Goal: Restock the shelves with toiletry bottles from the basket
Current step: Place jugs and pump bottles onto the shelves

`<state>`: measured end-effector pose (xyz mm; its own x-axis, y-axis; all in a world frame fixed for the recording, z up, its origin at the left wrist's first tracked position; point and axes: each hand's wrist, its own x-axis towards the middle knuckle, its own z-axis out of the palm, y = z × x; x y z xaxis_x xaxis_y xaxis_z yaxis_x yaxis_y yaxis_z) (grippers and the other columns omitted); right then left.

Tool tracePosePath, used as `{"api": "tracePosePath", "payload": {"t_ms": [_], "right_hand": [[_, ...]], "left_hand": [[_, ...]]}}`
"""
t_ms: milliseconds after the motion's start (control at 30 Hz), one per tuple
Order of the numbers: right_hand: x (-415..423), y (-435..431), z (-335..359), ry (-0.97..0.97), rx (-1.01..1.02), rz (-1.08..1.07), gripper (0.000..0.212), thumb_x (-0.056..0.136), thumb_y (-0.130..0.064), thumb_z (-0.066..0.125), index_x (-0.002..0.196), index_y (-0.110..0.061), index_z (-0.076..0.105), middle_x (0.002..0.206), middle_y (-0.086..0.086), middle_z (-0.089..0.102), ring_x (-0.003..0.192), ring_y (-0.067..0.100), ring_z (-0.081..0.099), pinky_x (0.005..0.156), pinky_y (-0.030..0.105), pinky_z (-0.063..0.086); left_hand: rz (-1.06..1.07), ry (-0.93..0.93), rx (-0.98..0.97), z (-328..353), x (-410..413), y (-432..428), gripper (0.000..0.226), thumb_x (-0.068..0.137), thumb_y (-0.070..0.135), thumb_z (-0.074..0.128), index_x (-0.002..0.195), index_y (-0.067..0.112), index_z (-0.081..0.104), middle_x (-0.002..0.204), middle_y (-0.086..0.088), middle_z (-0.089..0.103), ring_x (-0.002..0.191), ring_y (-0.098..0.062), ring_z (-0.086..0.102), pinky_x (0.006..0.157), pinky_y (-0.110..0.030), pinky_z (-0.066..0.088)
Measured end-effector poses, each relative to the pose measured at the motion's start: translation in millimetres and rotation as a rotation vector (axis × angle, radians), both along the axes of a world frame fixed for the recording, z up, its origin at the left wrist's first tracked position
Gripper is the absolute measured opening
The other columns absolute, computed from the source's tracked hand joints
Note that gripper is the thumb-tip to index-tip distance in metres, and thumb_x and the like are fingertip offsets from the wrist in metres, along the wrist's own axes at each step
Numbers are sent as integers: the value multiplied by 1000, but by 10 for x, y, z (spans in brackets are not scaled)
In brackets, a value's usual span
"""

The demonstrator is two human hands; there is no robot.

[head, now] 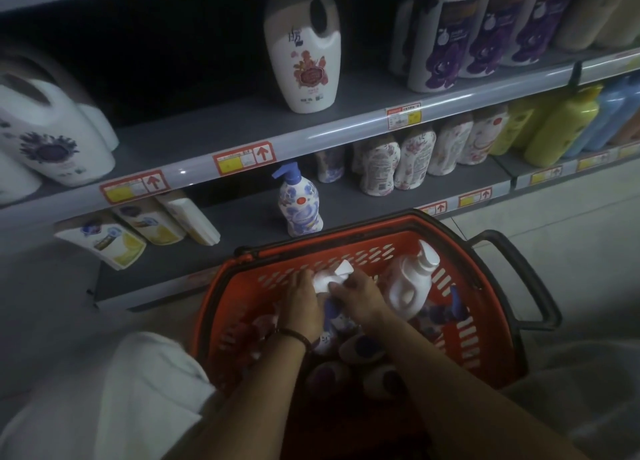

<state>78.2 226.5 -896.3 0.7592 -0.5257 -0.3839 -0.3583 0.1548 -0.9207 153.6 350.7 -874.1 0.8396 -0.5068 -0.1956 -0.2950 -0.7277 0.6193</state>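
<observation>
Both of your hands are down inside the orange basket (277,255), which stands on the floor in front of the lower shelf (242,231). Between them is a pump bottle (333,276), its white pump head poking up past your fingertips toward the shelf. Your left hand (304,302) curls its fingers round the white top from the left, and your right hand (360,297) closes on it from the right. The bottle's blue-and-white body runs down between your palms and is mostly covered by them. A white handled jug (405,286) stands in the basket just right of your right hand. More bottles (360,352) lie beneath your wrists, dim and hard to make out. A matching blue-pump bottle (299,203) stands upright on the lower shelf beyond the basket.
</observation>
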Motion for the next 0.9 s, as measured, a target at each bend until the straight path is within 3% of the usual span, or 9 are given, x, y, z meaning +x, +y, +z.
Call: {"api": "tracePosePath", "payload": {"t_ms": [133,233,300,367,467,600,700,833,900], "right_hand": [[-3,62,83,-41,-61,23,14,94,-32,71,96,-19,67,75,1,70,71,22,66,70,39,52],[-11,83,164,-70,-144,68,3,98,-25,69,99,-27,67,76,-13,73,77,13,68,78,36,54],[-2,100,184,-29,-175,76,9,100,-25,68,101,-33,66,78,-18,74,81,11,69,83,36,55],[1,148,217,-9,-169,80,7,97,-35,66,104,-37,65,83,-8,77,83,23,73,85,46,57],[18,174,150,-15,-183,106,23,91,-47,63,111,-38,63,90,5,78,83,36,74,83,62,59],[-9,195,379,-14,-290,108,33,88,-55,60,113,-34,62,89,1,77,85,30,75,82,46,60],[-6,183,570,-20,-318,96,28,95,-49,61,114,-28,62,97,0,76,94,24,73,85,38,56],[12,135,747,-33,-373,114,22,102,-33,65,119,-18,65,106,1,73,99,19,66,76,26,43],[30,123,841,-54,-355,112,21,101,-35,66,114,-18,65,102,1,73,96,21,67,80,28,50]], "left_hand": [[35,35,-63,-18,14,41,48,89,9,74,136,11,61,138,-14,62,131,-32,56,113,-42,42],[61,4,-131,-13,-33,79,52,87,6,75,137,15,63,136,-9,64,129,-29,58,113,-42,43],[67,2,-150,7,-44,95,53,87,4,74,137,15,63,136,-9,65,128,-29,59,113,-41,43],[63,21,-135,45,-28,106,53,89,5,72,140,16,61,137,-10,65,129,-30,59,111,-40,44],[48,39,-145,105,-20,137,57,88,6,72,142,18,59,138,-9,66,128,-29,60,110,-37,45],[20,16,-183,173,-30,183,52,89,8,75,138,18,60,131,-5,66,122,-23,61,101,-26,42],[23,-23,-225,307,-39,192,34,93,17,77,123,11,63,111,5,59,103,-11,56,81,-12,36],[73,1,-257,431,-66,199,38,92,18,79,126,10,63,111,10,60,103,-6,55,80,-14,34],[101,54,-265,458,-47,217,44,88,21,83,127,22,63,104,18,64,96,-6,60,76,-18,40]]}}
